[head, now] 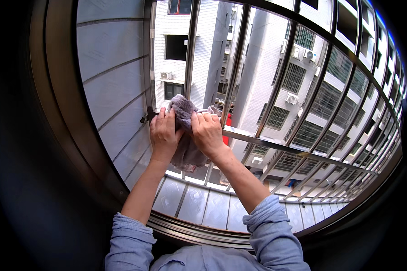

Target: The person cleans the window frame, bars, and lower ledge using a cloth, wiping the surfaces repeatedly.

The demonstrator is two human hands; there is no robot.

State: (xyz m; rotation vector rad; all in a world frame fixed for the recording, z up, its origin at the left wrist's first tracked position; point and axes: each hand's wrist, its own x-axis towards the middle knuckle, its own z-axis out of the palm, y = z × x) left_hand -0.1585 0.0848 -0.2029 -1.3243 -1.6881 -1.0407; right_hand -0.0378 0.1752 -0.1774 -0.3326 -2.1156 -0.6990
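Observation:
A grey-purple cleaning cloth point(189, 154) is draped over the horizontal metal rail point(244, 134) of a window guard, bunched up around the foot of one vertical bar point(192, 50). My left hand point(164, 130) presses the cloth from the left, its fingers pointing up beside the bunched part. From the right, my right hand point(208, 132) grips the same cloth with curled fingers over the rail. The cloth's lower end hangs below the rail between my wrists. The stretch of rail and bar under the cloth is hidden.
A brown window frame point(62, 84) curves along the left, with sliding tracks point(203, 233) below my forearms. Tiled wall point(113, 50) flanks the opening, and a tiled ledge point(190, 203) runs under the bars. Beyond stand white buildings point(257, 67) with air-conditioner units, far below which lies the ground.

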